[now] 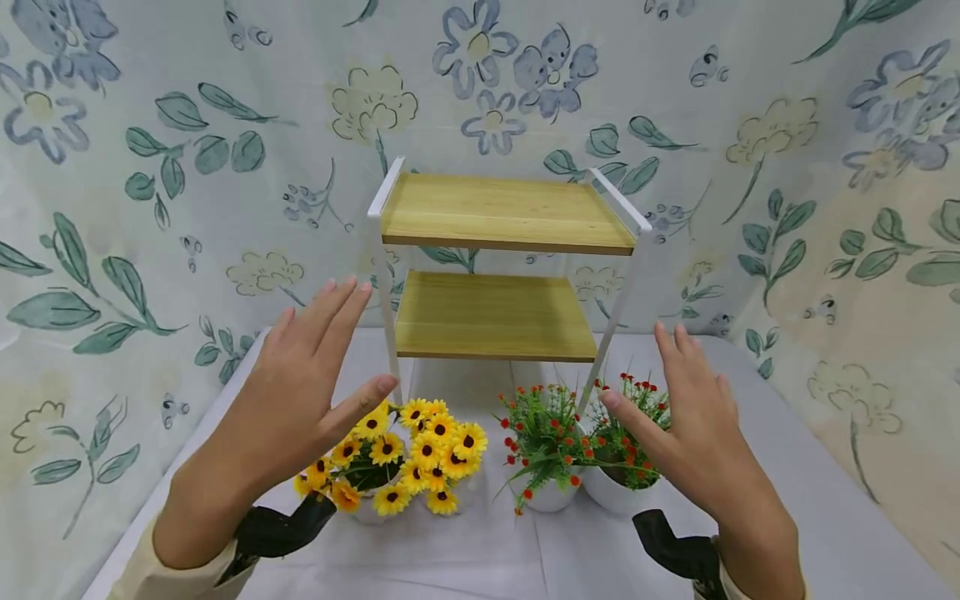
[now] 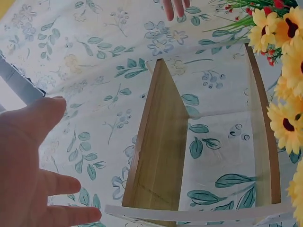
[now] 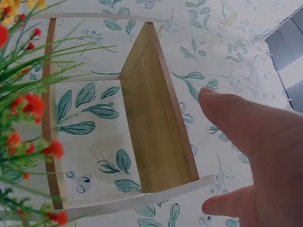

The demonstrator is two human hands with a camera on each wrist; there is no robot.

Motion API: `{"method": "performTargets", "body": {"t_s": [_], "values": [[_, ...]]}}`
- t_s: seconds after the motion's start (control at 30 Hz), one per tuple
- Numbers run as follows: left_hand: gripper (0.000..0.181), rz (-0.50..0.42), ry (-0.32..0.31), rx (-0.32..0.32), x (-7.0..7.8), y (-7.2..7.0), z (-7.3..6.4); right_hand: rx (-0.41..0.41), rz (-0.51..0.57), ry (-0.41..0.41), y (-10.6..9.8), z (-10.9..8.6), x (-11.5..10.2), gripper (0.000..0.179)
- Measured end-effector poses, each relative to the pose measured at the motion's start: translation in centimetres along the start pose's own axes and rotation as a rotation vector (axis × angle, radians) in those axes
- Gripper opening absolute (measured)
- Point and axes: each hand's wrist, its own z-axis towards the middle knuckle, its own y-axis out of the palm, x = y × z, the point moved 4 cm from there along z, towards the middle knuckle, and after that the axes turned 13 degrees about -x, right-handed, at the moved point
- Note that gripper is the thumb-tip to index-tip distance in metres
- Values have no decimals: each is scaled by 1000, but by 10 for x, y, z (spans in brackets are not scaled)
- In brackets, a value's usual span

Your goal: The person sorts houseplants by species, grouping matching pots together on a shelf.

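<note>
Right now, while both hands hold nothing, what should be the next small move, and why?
Perhaps lower the right hand to the rightmost pot and grip it. That hand holds nothing, and in the head view this pot looks nearest to it, standing in front of the shelf.

Pale sheeting (image 1: 465,167), printed with blue flowers and green leaves, walls in a white-covered surface (image 1: 787,467) on 3 sides, warmer-tinted at right; past its edge I see grey panels (image 3: 286,45) and a bright strip (image 3: 293,71).
</note>
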Motion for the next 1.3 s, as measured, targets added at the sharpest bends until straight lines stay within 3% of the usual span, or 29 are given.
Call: {"method": "performTargets", "body": {"t_s": [0.13,0.23,0.37,0.53,0.73,0.9,1.07,1.3], "values": [[82,0,44,16,-4,-13,5,25,66,-17,1,-4,7,95],[81,-33,62,-12,-6,-19,13,65,115,-25,1,-8,12,98],[77,-103,37,-66,-13,-26,26,103,137,-45,6,-13,15,103],[72,-141,23,-38,-30,-34,42,103,137,-54,16,-17,18,109],[66,-161,74,18,-47,-38,67,101,149,23,17,-23,26,110],[64,-175,106,19,-55,-39,92,149,149,100,16,-31,39,112],[62,-214,105,2,-61,-37,112,159,138,165,17,-40,55,113],[56,-299,51,-39,-73,-33,130,166,141,220,21,-51,73,115]]}}
